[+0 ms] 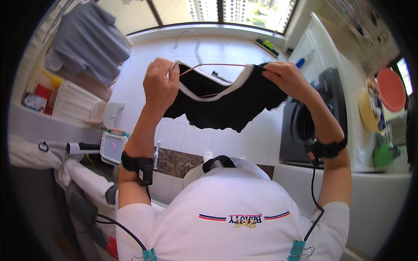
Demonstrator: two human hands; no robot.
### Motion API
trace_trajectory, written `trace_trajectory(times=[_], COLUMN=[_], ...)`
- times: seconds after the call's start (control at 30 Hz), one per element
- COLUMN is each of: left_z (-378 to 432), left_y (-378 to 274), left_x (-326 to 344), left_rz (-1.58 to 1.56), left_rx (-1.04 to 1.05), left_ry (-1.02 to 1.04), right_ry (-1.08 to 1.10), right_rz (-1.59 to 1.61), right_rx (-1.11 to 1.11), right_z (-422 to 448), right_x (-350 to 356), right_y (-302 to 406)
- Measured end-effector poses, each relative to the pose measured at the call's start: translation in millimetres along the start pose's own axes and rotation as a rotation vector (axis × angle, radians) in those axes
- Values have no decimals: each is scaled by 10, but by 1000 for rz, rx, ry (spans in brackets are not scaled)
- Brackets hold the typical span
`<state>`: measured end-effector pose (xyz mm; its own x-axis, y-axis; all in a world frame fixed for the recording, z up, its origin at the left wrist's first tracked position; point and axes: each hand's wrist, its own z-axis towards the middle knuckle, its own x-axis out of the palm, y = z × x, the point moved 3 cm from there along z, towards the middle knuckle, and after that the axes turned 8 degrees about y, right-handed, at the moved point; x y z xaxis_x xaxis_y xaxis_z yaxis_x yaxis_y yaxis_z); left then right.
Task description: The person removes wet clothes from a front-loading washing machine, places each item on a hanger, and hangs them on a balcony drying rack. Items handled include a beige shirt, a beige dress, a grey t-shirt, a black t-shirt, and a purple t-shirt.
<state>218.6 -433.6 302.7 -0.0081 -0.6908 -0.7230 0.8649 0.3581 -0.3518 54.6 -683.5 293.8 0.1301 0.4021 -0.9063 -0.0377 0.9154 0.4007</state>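
Note:
A black garment (225,111) with a white-trimmed neckline hangs stretched between my two hands, above the tiled floor. My left hand (162,84) pinches its white trim at one shoulder, thumb uppermost. At the opposite shoulder my right hand (285,76) has its fingers closed on the black cloth. Through the neck opening shows a thin pinkish hanger (222,65), its bar running from one shoulder towards the other. Whether either hand also grips the hanger, I cannot tell. The garment's lower edge is wavy and hangs free.
At right stand a dark front-loading washing machine (289,137), a yellow basin (367,111) of cloth, a red basin (391,89) and a green bottle (385,155). Grey clothing (88,42) hangs at upper left, above a white stool (112,114). A green-and-black brush (267,47) lies near the window.

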Motion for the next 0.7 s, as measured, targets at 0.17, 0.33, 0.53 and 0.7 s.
trace_trajectory(times=[0.17,0.33,0.53,0.7], left_z=[35,-16,-78,-116], left_y=[-79,442,954,1202], left_x=[-110,-166,-60,-261], left_rz=[120,-11,-729,-949], left_rx=[429,62,-171,-296], left_ry=[62,-34,74,72], right_ry=[-230,-377,-434,-540], right_rz=[100,194,275,369], right_rx=[-90,169,201,207], right_z=[-68,-325,-674,-927], right_x=[-119,-307,-421,-520], right_y=[-14,-239,-568,-710])
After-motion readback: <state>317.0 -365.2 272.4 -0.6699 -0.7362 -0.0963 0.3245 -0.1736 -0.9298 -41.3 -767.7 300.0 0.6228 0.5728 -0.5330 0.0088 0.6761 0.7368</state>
